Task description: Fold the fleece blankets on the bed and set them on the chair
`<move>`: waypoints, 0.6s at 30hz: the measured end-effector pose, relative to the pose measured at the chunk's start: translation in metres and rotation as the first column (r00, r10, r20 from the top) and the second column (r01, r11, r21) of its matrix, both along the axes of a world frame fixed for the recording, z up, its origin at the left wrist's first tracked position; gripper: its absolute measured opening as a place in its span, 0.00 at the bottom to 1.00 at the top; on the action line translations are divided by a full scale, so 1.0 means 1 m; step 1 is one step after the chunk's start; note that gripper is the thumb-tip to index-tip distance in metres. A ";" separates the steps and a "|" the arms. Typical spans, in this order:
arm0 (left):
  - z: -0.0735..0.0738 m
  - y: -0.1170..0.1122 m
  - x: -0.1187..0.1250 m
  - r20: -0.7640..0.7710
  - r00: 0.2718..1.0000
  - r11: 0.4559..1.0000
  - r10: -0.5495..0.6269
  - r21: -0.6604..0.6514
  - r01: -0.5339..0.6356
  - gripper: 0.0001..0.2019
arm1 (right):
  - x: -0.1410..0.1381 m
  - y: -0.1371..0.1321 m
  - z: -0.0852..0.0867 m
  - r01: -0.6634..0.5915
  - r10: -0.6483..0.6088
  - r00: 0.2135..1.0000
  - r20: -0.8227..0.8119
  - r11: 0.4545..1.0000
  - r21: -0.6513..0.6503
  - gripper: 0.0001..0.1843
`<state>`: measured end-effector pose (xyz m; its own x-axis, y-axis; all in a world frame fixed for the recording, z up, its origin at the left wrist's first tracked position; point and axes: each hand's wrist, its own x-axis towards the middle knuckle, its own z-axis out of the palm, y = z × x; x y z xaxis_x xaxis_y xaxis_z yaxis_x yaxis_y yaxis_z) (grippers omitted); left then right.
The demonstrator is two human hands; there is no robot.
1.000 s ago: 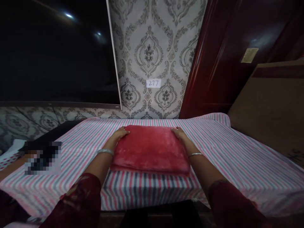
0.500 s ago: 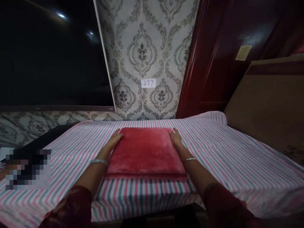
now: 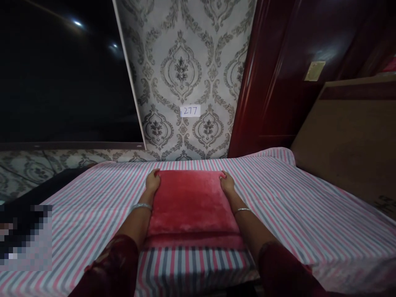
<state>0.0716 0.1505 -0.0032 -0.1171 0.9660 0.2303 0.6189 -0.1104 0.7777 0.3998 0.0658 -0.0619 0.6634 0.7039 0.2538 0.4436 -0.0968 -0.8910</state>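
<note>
A folded red plush cloth [image 3: 192,202] lies flat on a table spread with a striped tablecloth [image 3: 272,202]; a second layer shows along its near edge. At its far left corner, my left hand [image 3: 152,180] is closed on the edge, thumb inward and fingertips over the far side. My right hand [image 3: 228,181] grips the far right corner in much the same way. Both forearms run along the cloth's sides. Most of the fingers' undersides are hidden.
A large dark television screen [image 3: 64,74] stands at the back left. Patterned wallpaper bears a paper label [image 3: 190,110] reading 277. A dark red wooden door [image 3: 278,74] and a cardboard box [image 3: 349,144] are on the right. A blurred-out patch covers the lower left.
Both hands have closed over the cloth's far corners; the left one moved in from the side. More of the lower layer shows at the near edge. The view shifted slightly.
</note>
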 end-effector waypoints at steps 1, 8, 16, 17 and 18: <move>-0.002 0.000 0.000 -0.024 1.000 1.000 -0.001 0.004 0.001 0.23 | 0.000 0.000 -0.003 0.005 -0.005 1.000 0.010 1.000 -0.014 0.27; 0.001 -0.002 0.003 -0.189 0.981 0.997 -0.051 -0.064 0.039 0.23 | 0.000 -0.010 0.005 -0.026 0.040 0.995 0.087 0.987 -0.161 0.28; 0.036 -0.047 0.008 -0.339 0.931 0.991 -0.136 -0.054 0.125 0.30 | -0.025 -0.061 0.057 -0.150 0.222 0.934 0.278 0.954 -0.258 0.34; 0.035 -0.065 0.010 -0.379 0.905 0.980 -0.190 -0.014 0.200 0.30 | -0.038 -0.072 0.060 -0.186 0.269 0.899 0.346 0.949 -0.254 0.34; 0.031 -0.085 0.012 -0.460 0.844 0.944 -0.277 0.034 0.328 0.31 | -0.052 -0.083 0.062 -0.227 0.325 0.839 0.436 0.938 -0.262 0.34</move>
